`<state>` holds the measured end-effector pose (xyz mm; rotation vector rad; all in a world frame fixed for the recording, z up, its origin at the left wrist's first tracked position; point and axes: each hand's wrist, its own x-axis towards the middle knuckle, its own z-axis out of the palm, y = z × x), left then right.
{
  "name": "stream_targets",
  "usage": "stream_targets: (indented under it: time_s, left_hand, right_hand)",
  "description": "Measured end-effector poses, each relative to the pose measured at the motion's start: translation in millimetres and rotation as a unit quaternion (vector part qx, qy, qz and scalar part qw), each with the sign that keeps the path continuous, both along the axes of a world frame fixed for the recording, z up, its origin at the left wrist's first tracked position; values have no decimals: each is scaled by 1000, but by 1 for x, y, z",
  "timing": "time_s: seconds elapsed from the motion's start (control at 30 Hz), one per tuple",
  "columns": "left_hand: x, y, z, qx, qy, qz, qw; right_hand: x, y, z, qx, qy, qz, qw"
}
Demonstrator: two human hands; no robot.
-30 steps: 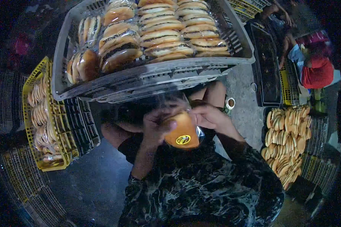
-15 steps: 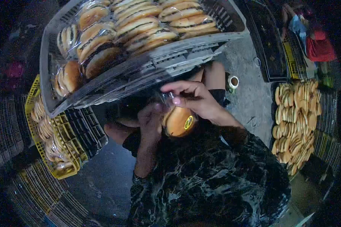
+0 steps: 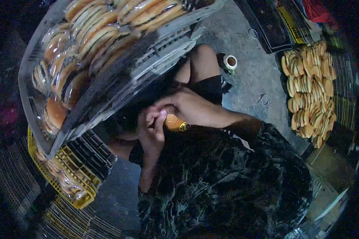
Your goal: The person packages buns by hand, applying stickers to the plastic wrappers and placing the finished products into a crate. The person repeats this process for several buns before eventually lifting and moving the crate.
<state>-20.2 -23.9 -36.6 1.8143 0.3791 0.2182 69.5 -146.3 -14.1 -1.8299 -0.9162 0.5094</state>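
A round bun [image 3: 173,123] in clear wrapping, with a yellow and black label, is held close to my body. My left hand [image 3: 152,126] is closed at the bun's left side, its fingers bent near the top of the wrapping. Over the bun's upper part my right hand [image 3: 174,104] reaches from the right, its fingers curled against the left ones. The fingers partly hide the bun and the wrapping's end. Above my hands a grey crate [image 3: 119,93] holds many wrapped buns [image 3: 101,38] with dark filling.
On the right stand rows of unwrapped buns [image 3: 309,89]. A yellow crate [image 3: 92,195] with wrapped buns is at the lower left, beside black crates [image 3: 93,153]. A white cup [image 3: 230,62] stands on the floor [image 3: 251,79]. Black trays [image 3: 263,28] lie at the upper right.
The view has shifted, so the grey crate sits further left. My hands have come together over the bun, and my right hand now covers more of its top.
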Motion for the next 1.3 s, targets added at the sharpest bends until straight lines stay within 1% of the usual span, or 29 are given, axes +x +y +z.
stream_targets:
  time_s: [0.03, 0.07, 0.1, 0.13, 0.2, 0.23, 0.27, 0.3, 0.37, 0.47, 0.53, 0.57, 0.6, 0.67, 0.7, 0.73, 0.8, 0.83, 0.87, 0.9, 0.97, 1.0, 1.03, 1.1, 1.17, 1.2, 1.23, 1.27, 1.3]
  left_hand:
    - [1, -2, -2, -31, 29, -5, 999]
    - [0, -3, -5, -62, 60, -10, 996]
    - [-4, 5, -11, -80, 102, -101, 986]
    - [-4, 12, -25, -80, 105, -109, 985]
    - [0, 19, -53, -122, 240, -245, 931]
    - [17, 9, -40, -170, 193, -251, 933]
    - [9, 5, -65, -172, 198, -256, 930]
    - [9, -1, -69, -191, 194, -256, 928]
    - [9, -22, -74, -174, 157, -231, 944]
    - [0, -50, -76, -59, 59, -167, 982]
    - [-2, -63, -75, 36, -8, -131, 991]
    - [0, -68, -75, 84, -41, -116, 989]
    - [2, -73, -74, 123, -70, -98, 985]
    - [10, -77, -70, 116, -70, -47, 990]
    - [15, -80, -69, 81, -54, -6, 995]
    - [13, -80, -66, -192, 19, 129, 973]
    - [17, -65, -62, -163, -17, 162, 973]
    - [15, -52, -65, -177, -22, 99, 979]
    - [15, -52, -66, -198, -18, 117, 973]
    - [16, -52, -64, -220, -15, 137, 966]
    - [14, -32, -60, -162, 22, 139, 977]
    - [10, -23, -58, -111, 76, 127, 983]
    - [10, -20, -61, -113, 73, 130, 982]
    - [12, -16, -72, -40, -41, 190, 980]
    - [13, -11, -58, 11, -78, 171, 982]
    - [15, -11, -50, 64, -121, 155, 978]
    - [18, -10, -48, 126, -151, 132, 972]
    - [22, -13, -45, 117, -154, 120, 974]
    - [27, -16, -42, 149, -187, 99, 966]
  right_hand:
    - [1, -5, 5, -105, 35, 27, 993]
    - [-1, -10, 5, -102, 34, 21, 994]
    - [-6, -17, -1, -119, 20, 20, 993]
    - [-12, -22, -11, -136, 8, 19, 990]
    - [-25, -28, -37, -111, 10, -21, 994]
    - [-31, -29, -39, -158, -54, -31, 985]
    - [-34, -31, -40, -204, -118, -40, 971]
    - [-33, -35, -41, -205, -111, -47, 971]
    - [-31, -46, -38, -226, -222, -31, 948]
    - [-16, -85, -98, -220, 83, -177, 956]
    - [19, -102, -76, -169, 127, -299, 931]
    - [34, -134, -150, -161, 55, -395, 903]
    - [48, -154, -179, -247, 61, -454, 854]
    - [58, -206, -266, -485, -8, -348, 802]
    - [56, -243, -333, -434, -84, -268, 856]
    - [54, -278, -395, -378, -160, -184, 893]
    - [66, -261, -331, -245, 108, -145, 953]
    - [64, -251, -299, -292, 124, -164, 934]
    - [56, -243, -273, -339, 138, -186, 912]
    - [39, -239, -253, -303, 98, -265, 910]
    - [6, -265, -279, -406, 5, -291, 866]
    - [-4, -296, -322, -542, -46, -236, 805]
    - [4, -299, -322, -542, -50, -235, 805]
    - [20, -305, -320, -530, 83, -216, 816]
    - [31, -314, -304, -508, 222, -199, 808]
    - [36, -288, -245, -208, 66, -99, 971]
    - [46, -222, -161, -158, 273, -188, 930]
    - [39, -161, -88, -49, 357, -287, 888]
    - [38, -122, -32, 27, 307, -155, 939]
